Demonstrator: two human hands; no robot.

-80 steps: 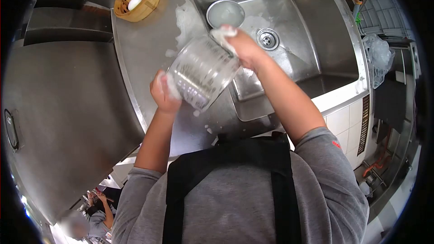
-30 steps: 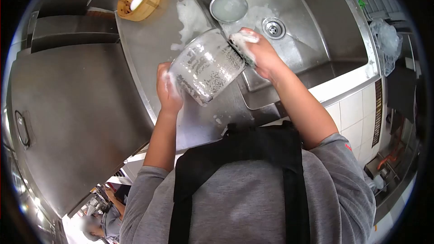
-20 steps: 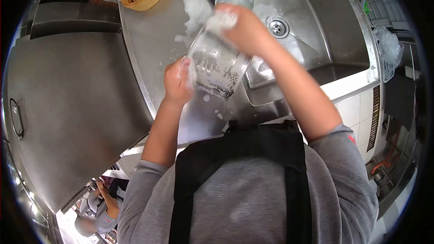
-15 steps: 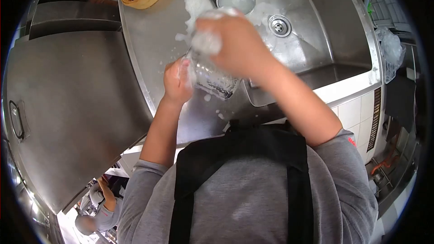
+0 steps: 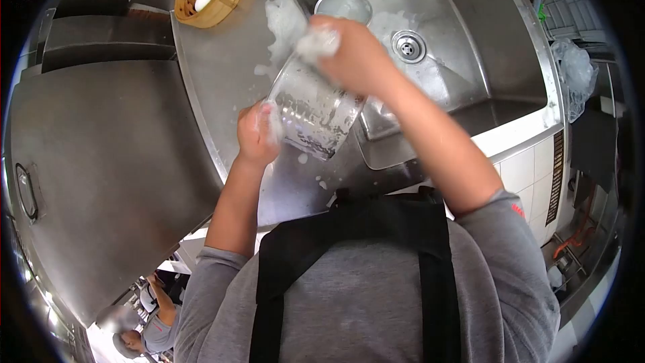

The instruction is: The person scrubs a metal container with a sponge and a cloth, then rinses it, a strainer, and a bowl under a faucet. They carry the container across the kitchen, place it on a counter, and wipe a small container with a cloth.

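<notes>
A clear see-through container [image 5: 314,109] lies tilted over the steel counter, with foam and dark marks on its wall. My left hand [image 5: 256,133], with foam on its fingers, grips the container's left side. Near the container's upper rim, my right hand [image 5: 355,55] is closed on a foamy white sponge [image 5: 318,43]. Foam hides most of the sponge, and its exact kind is hard to make out.
A round metal bowl [image 5: 344,4] with cloudy liquid stands in the sink [image 5: 457,60], near the drain [image 5: 408,47]. At the upper left sits a bamboo steamer basket [image 5: 225,3] holding a white egg-shaped object [image 5: 204,1]. Suds [image 5: 283,23] lie on the counter. Another person [image 5: 158,326] is at lower left.
My right hand has moved slightly right and away from the container's mouth, uncovering more of its wall. The container has tilted a little, and my left hand still grips it.
</notes>
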